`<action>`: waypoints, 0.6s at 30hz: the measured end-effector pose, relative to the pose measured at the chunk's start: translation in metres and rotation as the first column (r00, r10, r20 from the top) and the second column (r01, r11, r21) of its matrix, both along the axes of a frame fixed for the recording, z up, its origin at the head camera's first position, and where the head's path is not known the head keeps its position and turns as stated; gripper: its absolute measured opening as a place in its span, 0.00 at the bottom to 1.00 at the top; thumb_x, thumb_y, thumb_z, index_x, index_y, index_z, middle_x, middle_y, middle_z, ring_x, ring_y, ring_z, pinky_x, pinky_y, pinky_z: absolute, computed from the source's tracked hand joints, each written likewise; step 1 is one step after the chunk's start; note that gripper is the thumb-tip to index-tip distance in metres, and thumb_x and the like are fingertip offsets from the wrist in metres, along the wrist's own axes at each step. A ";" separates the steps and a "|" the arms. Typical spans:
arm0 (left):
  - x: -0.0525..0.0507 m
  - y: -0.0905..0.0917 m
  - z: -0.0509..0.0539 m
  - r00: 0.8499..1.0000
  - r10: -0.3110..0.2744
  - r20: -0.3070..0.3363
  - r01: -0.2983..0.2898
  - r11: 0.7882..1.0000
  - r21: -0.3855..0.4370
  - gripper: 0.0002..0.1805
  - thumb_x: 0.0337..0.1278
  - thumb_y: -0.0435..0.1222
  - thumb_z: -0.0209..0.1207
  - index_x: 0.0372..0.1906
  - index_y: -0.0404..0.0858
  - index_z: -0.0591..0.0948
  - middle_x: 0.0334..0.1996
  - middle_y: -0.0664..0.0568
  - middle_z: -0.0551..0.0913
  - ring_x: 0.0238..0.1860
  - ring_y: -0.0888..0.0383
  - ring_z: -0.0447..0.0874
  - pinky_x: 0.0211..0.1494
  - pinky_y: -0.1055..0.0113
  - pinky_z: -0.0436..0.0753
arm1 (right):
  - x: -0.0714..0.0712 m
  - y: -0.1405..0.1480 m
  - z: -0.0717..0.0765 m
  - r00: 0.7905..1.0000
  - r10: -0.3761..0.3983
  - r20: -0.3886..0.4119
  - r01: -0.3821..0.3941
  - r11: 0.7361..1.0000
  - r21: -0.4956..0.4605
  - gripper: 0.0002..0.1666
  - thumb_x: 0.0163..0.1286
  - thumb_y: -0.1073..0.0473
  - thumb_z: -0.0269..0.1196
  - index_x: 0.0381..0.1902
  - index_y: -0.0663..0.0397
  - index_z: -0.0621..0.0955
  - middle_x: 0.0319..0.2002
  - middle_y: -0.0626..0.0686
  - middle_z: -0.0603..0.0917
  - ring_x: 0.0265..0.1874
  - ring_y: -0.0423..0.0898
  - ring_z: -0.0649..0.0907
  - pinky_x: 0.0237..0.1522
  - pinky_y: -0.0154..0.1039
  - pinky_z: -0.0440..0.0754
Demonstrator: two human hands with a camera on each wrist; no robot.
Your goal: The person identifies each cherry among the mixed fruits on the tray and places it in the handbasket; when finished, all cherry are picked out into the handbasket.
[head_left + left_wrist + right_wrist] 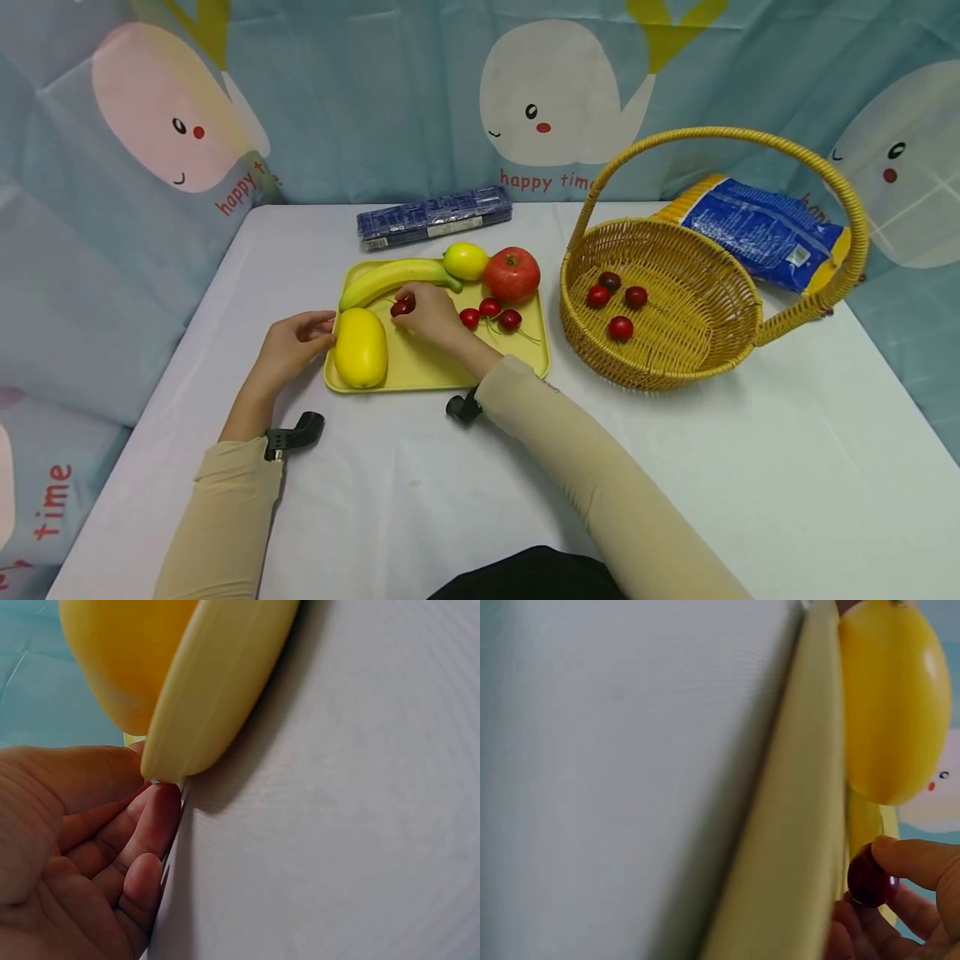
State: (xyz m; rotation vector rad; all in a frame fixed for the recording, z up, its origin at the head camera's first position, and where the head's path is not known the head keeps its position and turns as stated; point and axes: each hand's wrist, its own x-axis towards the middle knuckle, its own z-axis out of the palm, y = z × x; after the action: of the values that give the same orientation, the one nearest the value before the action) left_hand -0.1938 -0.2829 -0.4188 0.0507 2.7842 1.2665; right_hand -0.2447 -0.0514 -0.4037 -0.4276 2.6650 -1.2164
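Black cloth (532,575) shows at the near edge between two beige sleeves (217,525), each wrist bearing a small black camera (306,430). Farther in, on a white table (405,492), sits a yellow tray (435,371). The left hand (291,343) grips its left rim between thumb and fingers. Just inside that rim, at the near left, lies a plump yellow fruit (362,348). Beyond it and to the right, the right hand (433,317) pinches a dark red cherry (401,308) over the tray's left part. Three more cherries (510,320) lie together at the tray's right side, stems attached. Right of the tray, near but apart, stands a wicker basket (600,354) with an arched handle; four loose cherries (620,328) lie on the left of its floor. Along the tray's far side are a banana (390,277) at the left, then a lemon (466,261) and a round red fruit (512,275). Behind the tray rests a dark blue packet (435,218); behind the basket, a blue and yellow bag (757,229). Farthest hangs a whale-print curtain (420,108).
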 end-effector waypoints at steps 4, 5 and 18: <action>0.001 0.001 0.001 1.000 0.000 0.000 0.000 1.000 0.006 0.24 0.59 0.35 0.57 0.60 0.31 0.71 0.45 0.39 0.77 0.36 0.63 0.74 0.35 0.83 0.72 | 0.000 0.007 0.008 1.000 0.010 0.028 -0.009 1.000 -0.030 0.18 0.58 0.59 0.67 0.47 0.55 0.80 0.41 0.50 0.81 0.38 0.42 0.77 0.42 0.31 0.74; 0.001 0.001 0.001 1.000 -0.002 -0.001 0.003 1.000 0.006 0.25 0.59 0.35 0.57 0.60 0.31 0.71 0.45 0.39 0.77 0.36 0.63 0.74 0.35 0.83 0.72 | -0.001 0.008 0.011 0.999 0.016 0.028 -0.015 0.999 -0.034 0.18 0.58 0.60 0.67 0.47 0.55 0.79 0.40 0.50 0.81 0.38 0.43 0.77 0.42 0.31 0.73; 0.000 0.000 0.001 1.000 -0.012 -0.007 0.012 1.000 0.007 0.25 0.59 0.35 0.57 0.60 0.30 0.71 0.45 0.38 0.77 0.36 0.63 0.74 0.35 0.84 0.72 | -0.001 0.053 0.065 0.993 0.119 -0.005 -0.119 0.989 -0.084 0.20 0.59 0.60 0.65 0.51 0.53 0.78 0.45 0.50 0.79 0.41 0.43 0.78 0.41 0.31 0.77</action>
State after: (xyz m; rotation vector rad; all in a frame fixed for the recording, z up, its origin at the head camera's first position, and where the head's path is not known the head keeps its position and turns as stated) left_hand -0.1936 -0.2833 -0.4177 0.0724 2.7808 1.2758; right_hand -0.2459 0.0015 -0.3392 -0.5903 2.5541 -1.2960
